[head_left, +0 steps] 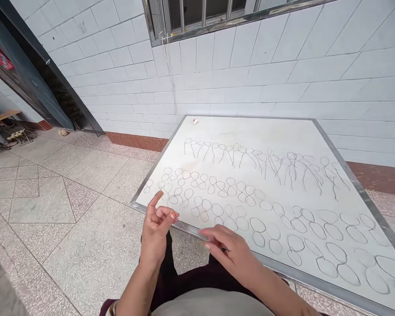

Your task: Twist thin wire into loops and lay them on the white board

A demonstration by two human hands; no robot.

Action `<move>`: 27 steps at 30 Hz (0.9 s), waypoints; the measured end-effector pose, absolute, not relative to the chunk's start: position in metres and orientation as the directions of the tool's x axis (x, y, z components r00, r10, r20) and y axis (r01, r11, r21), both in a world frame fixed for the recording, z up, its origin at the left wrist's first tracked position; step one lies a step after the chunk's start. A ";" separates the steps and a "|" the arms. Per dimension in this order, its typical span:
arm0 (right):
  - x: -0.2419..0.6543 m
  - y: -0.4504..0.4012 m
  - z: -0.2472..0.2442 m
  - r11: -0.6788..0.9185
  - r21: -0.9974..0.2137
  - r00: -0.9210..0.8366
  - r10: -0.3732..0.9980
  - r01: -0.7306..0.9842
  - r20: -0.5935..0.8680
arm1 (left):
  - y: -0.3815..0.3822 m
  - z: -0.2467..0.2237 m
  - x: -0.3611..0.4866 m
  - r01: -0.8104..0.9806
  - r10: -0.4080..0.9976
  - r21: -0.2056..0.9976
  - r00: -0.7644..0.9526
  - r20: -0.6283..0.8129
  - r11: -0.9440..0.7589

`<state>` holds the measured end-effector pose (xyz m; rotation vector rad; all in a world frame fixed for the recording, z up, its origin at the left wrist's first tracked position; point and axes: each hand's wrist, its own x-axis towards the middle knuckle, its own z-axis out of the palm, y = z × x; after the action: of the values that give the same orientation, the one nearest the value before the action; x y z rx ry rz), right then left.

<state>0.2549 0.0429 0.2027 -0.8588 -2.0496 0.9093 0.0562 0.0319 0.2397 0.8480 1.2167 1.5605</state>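
Note:
My left hand (158, 224) is raised over the near left edge of the white board (243, 131), its thumb and index finger pinched on a thin strand (183, 224), with another finger stretched up. The strand runs towards my right hand (225, 248), whose thumb and fingers are bent round its end; motion blurs these fingertips. Wire-like loops (258, 224) in figure-eight shapes lie in rows on the board's near half. Behind them is a row of loops with long loose tails (240, 149).
A small red and white item (195, 121) rests at the board's far left corner. Beyond the board stands a white tiled wall (118, 66) with a barred window (204, 13). To the left are a dark doorway, a wooden bench (1, 117) and a small stool (19, 134).

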 end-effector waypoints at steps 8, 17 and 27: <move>0.232 0.068 0.244 -0.068 -0.994 -0.517 0.856 -0.081 -0.016 | 0.027 0.245 0.067 -0.248 0.986 0.959 0.128 -0.105 0.134; 0.211 0.055 0.248 -0.086 -0.986 -0.484 0.875 -0.143 -0.006 | 0.010 0.243 0.066 -0.352 0.993 0.929 0.053 -0.101 0.113; 0.198 0.048 0.253 0.001 -0.988 -0.327 0.944 -0.154 0.052 | 0.000 0.241 0.067 -0.395 0.997 0.916 0.029 -0.068 0.074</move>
<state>0.1981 0.0482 0.2527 -0.8969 -1.3434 1.4975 0.0669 -0.0003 0.2413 0.8621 0.9288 1.3120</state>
